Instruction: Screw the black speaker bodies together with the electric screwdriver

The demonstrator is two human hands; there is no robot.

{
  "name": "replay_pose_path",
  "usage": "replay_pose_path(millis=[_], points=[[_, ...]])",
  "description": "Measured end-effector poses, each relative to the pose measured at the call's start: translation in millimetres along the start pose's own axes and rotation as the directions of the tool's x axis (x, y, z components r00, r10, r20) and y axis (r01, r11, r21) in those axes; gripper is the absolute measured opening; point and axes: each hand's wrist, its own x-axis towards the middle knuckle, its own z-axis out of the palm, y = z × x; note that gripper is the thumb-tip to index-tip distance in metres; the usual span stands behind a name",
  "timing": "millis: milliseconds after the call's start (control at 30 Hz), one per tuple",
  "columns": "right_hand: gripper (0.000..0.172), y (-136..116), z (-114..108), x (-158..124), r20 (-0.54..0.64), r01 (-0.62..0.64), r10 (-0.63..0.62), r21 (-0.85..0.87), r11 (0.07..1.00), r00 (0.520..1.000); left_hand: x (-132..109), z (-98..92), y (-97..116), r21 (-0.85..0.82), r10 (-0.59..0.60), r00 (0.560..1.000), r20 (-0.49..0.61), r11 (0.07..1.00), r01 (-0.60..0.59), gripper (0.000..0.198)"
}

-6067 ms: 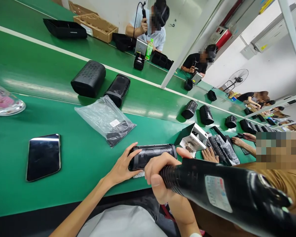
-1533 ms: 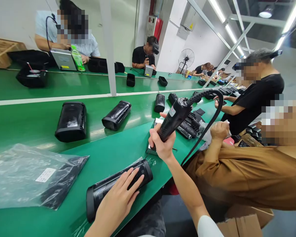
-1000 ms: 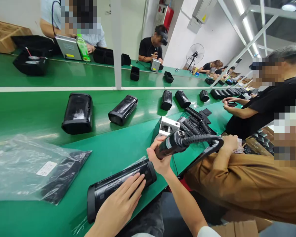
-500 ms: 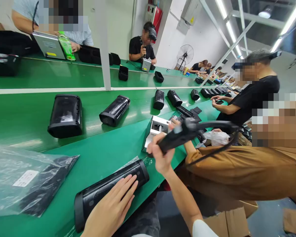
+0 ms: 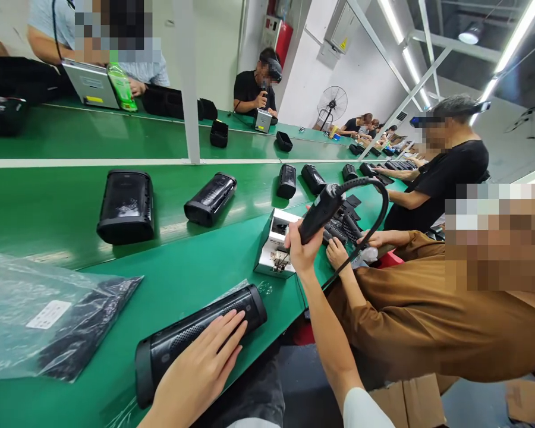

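A long black cylindrical speaker (image 5: 178, 337) lies on its side at the near edge of the green table (image 5: 191, 267). My left hand (image 5: 200, 371) rests flat on top of it, fingers stretched out. My right hand (image 5: 302, 249) is closed round a black corded electric screwdriver (image 5: 321, 211), whose tip points down into a small white metal box (image 5: 274, 241) further along the table. The tool's black cable (image 5: 374, 220) loops off to the right.
A clear plastic bag (image 5: 40, 318) with dark contents lies at the left. Several black speaker housings (image 5: 127, 205) sit on the green conveyor (image 5: 71, 196). A co-worker in a brown shirt (image 5: 423, 315) sits close on my right, hands near black parts (image 5: 341, 229).
My right hand has swung the screwdriver from lying nearly level to tip-down at the white box. My left hand stays flat on the speaker.
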Motion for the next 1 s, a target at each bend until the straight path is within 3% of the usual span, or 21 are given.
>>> replay_pose_path(millis=[200, 333, 400, 500, 600, 700, 867, 1000], points=[[0.038, -40, -8, -18, 0.103, -0.052, 0.046, 0.059, 0.997, 0.994, 1, 0.8, 3, -0.026, -0.027, 1.000, 0.009, 0.999, 0.027, 0.047], [0.040, -56, -5, -10, 0.071, 0.073, -0.081, 0.104, 0.992, 0.994, -1, 2.0, 3, -0.019, -0.021, 1.000, 0.015, 1.000, 0.021, 0.050], [0.048, -52, -1, -1, 0.031, 0.126, -0.128, 0.073, 0.989, 0.991, -2, 3.4, 4, -0.015, -0.024, 1.000, 0.019, 1.000, 0.024, 0.050], [0.062, -34, 5, 10, -0.008, 0.094, -0.094, 0.011, 0.995, 0.996, -4, 4.9, 4, -0.012, -0.027, 0.999, 0.030, 1.000, 0.027, 0.048], [0.062, -16, 8, 11, -0.007, 0.045, -0.045, 0.006, 0.999, 0.999, -4, 5.2, 4, -0.014, -0.017, 0.999, 0.035, 1.000, 0.018, 0.045], [0.061, -13, 4, 3, 0.034, -0.004, 0.004, 0.022, 1.000, 0.999, -4, 5.1, 5, -0.041, -0.035, 0.999, 0.019, 0.999, 0.036, 0.048], [0.048, -55, -2, -16, 0.079, -0.046, 0.038, 0.094, 0.995, 0.996, 0, 3.3, 8, -0.063, -0.058, 0.998, 0.005, 0.996, 0.058, 0.042], [0.034, -99, 21, -29, 0.120, -0.003, -0.029, 0.259, 0.966, 0.992, 4, 0.7, 9, -0.060, -0.066, 0.998, 0.002, 0.996, 0.066, 0.039]])
